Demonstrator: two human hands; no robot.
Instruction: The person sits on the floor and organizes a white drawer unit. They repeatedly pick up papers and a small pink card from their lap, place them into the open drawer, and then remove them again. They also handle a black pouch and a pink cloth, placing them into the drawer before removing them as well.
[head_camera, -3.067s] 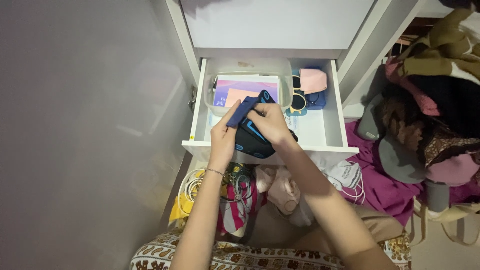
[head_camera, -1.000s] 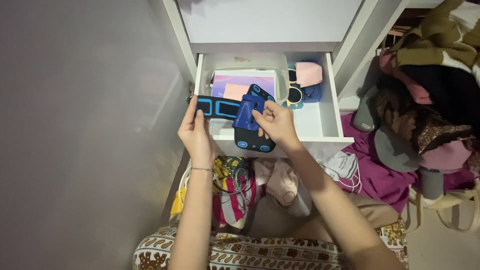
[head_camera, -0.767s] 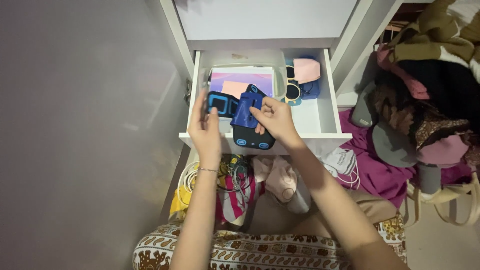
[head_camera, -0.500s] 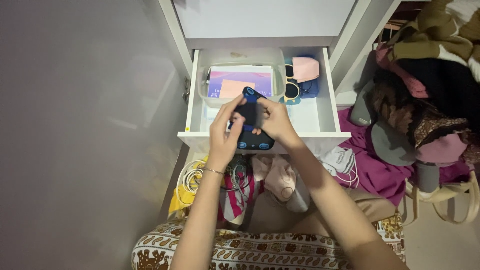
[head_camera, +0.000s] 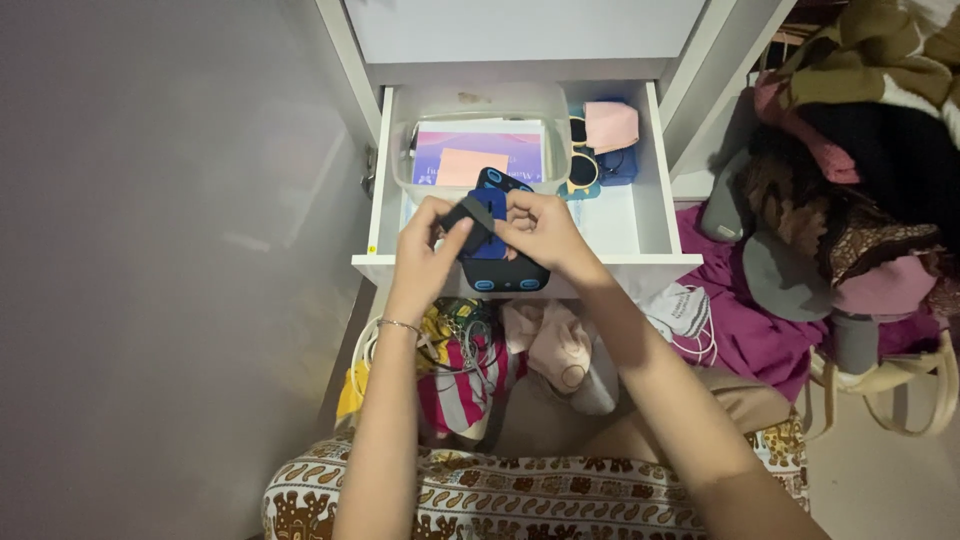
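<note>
Both hands hold a black armband pouch with blue trim (head_camera: 503, 271) over the front edge of an open white drawer (head_camera: 645, 262). My left hand (head_camera: 425, 258) pinches the dark strap (head_camera: 470, 212) of the pouch, folded over its top. My right hand (head_camera: 540, 232) grips the pouch body from the right, fingers on its upper part. The pouch's lower end with two blue ovals sticks out below my hands.
Inside the drawer sit a clear plastic box (head_camera: 478, 150) with purple and pink paper, round sunglasses (head_camera: 579, 168) and a pink cloth on a blue item (head_camera: 609, 128). Below are cables (head_camera: 372, 345), striped cloth (head_camera: 462, 380) and a face mask (head_camera: 690, 313); piled clothes (head_camera: 850, 180) lie right.
A second ago my left hand held the strap stretched out to the left. It has since brought the strap back and folded it over the pouch.
</note>
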